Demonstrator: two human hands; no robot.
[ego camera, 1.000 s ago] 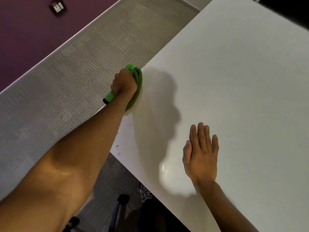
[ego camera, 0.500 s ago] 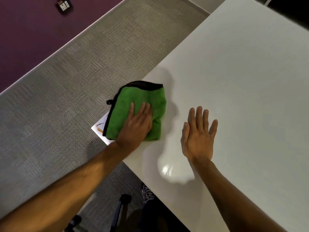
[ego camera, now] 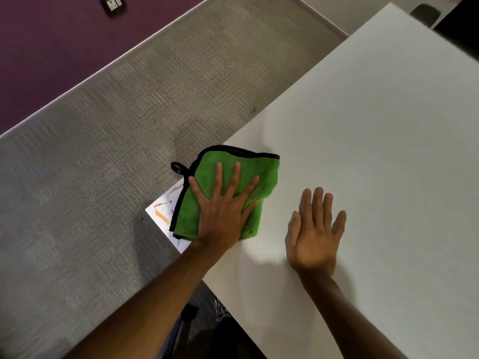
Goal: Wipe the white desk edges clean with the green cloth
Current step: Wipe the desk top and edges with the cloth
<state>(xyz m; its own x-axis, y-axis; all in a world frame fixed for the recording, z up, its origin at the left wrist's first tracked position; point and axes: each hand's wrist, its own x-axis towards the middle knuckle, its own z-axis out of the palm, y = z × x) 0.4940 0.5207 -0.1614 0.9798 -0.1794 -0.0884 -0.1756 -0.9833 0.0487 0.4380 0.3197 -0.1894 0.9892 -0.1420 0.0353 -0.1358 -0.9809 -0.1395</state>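
Note:
The green cloth [ego camera: 261, 174], edged in black with a small hanging loop, lies spread flat at the near-left corner of the white desk [ego camera: 375, 151]. Part of it hangs over the left edge. My left hand [ego camera: 223, 211] presses flat on the cloth with its fingers spread. Orange and grey smears [ego camera: 164, 211] show on the bare corner just left of the cloth. My right hand [ego camera: 315, 237] rests palm down on the desk to the right of the cloth, holding nothing.
Grey carpet [ego camera: 103, 177] runs along the desk's left edge up to a purple wall [ego camera: 51, 47] with a socket [ego camera: 113, 2]. A shoe [ego camera: 220, 309] and a dark stand show under the near edge. A dark chair [ego camera: 425, 12] stands at the far end.
A second ago my left hand gripped the bunched cloth farther along the left edge. It has come back to the near corner, and the cloth now lies flat under my palm. My right hand barely moved.

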